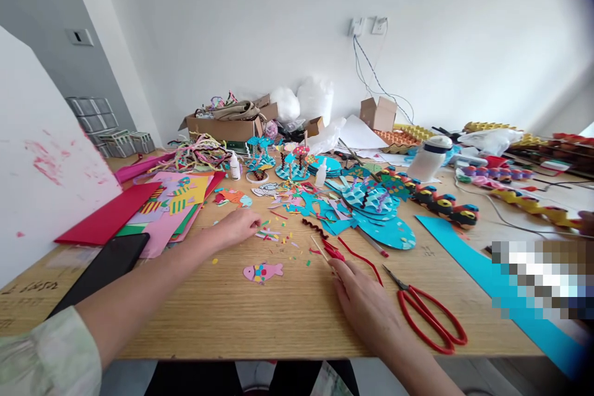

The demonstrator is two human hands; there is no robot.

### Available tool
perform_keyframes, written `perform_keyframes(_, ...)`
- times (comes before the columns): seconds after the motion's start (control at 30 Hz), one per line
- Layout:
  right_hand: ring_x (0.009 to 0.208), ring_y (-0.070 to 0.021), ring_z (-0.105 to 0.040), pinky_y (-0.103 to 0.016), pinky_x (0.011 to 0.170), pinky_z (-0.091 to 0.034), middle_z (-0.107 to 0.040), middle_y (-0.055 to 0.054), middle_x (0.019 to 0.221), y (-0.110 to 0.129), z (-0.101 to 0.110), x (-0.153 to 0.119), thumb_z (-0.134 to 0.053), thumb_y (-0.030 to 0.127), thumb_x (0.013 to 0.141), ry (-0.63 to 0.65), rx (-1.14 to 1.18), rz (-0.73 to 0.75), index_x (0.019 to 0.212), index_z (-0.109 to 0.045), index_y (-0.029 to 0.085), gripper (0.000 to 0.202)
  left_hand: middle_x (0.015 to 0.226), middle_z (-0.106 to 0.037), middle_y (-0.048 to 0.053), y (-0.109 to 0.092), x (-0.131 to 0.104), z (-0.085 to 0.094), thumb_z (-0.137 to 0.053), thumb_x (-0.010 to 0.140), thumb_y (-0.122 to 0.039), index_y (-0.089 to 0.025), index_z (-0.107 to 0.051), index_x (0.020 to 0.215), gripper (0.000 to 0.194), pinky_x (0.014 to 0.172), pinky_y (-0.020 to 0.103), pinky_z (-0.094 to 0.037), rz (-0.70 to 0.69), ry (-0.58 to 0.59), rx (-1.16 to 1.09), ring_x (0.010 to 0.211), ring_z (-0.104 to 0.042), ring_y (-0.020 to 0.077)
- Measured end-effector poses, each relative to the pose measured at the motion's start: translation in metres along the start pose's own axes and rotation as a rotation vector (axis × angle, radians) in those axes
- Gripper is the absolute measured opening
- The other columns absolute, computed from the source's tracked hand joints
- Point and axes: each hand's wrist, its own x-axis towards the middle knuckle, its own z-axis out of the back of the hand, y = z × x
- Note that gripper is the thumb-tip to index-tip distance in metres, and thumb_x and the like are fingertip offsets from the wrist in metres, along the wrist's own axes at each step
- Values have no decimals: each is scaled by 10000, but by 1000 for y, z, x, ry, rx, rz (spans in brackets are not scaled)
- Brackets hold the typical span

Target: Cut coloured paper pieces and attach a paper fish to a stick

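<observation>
From here I'm seeing scissors (431, 315) lying beside the right hand (366, 303), which is grasping a stick (320, 249) near a red piece (333, 251). Something so thin is probably needing a light fingertip grip. The fish (263, 272) is lying flat between the hands; wrists should be clearing it. Farther off, the left hand (241, 226) is curling beside scraps (278, 235); whether it's pinching any, I can't tell.

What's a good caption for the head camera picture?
Left hand by paper scraps, right hand by red-handled scissors, pink fish between.
</observation>
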Motion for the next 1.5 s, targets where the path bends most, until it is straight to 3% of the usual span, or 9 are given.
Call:
perform_keyframes(0.37,848,-215,-593,-290,649,-429,-558,-107,1083,2,4,3,-341,151,830,-1,-40,-20,1054,-528,167,292,680,-630,13,14,22,-8,-440,712,-171,-182,-593,729,155,505,202,-328,13,22,51,607,-547,133)
perform_keyframes(0.67,778,-200,-593,-258,564,-373,-600,-68,916,1,36,4,-379,208,833,20,-98,-14,941,-566,187,218,647,-624,12,12,40,-19,-535,642,-182,-189,-579,642,45,468,207,-308,33,59,103,591,-552,146)
perform_keyframes(0.83,779,-195,-597,-256,583,-370,-629,-56,886,-8,33,-2,-381,202,828,110,-43,32,928,-593,214,235,708,-638,16,1,39,-13,-470,691,-140,-201,-593,708,139,542,218,-363,18,17,119,665,-569,154)
perform_keyframes(1.07,775,-172,-581,-245,621,-366,-639,-34,835,-4,41,-5,-362,230,848,31,77,40,846,-595,203,235,828,-646,39,-25,54,-17,-445,731,-139,-194,-601,783,174,645,242,-394,-148,10,120,777,-571,173)
perform_keyframes(1.27,731,-156,-578,-233,595,-353,-632,-27,825,5,49,-7,-379,201,837,39,80,78,800,-583,198,208,749,-634,47,-26,66,-26,-476,665,-95,-184,-592,703,151,576,246,-394,-164,58,177,702,-574,182)
perform_keyframes(1.5,738,-158,-583,-235,610,-360,-630,-28,819,8,50,-7,-378,185,838,53,93,92,774,-572,193,205,772,-627,58,-28,65,-28,-444,678,-64,-178,-578,689,176,607,256,-407,-168,62,221,747,-574,188)
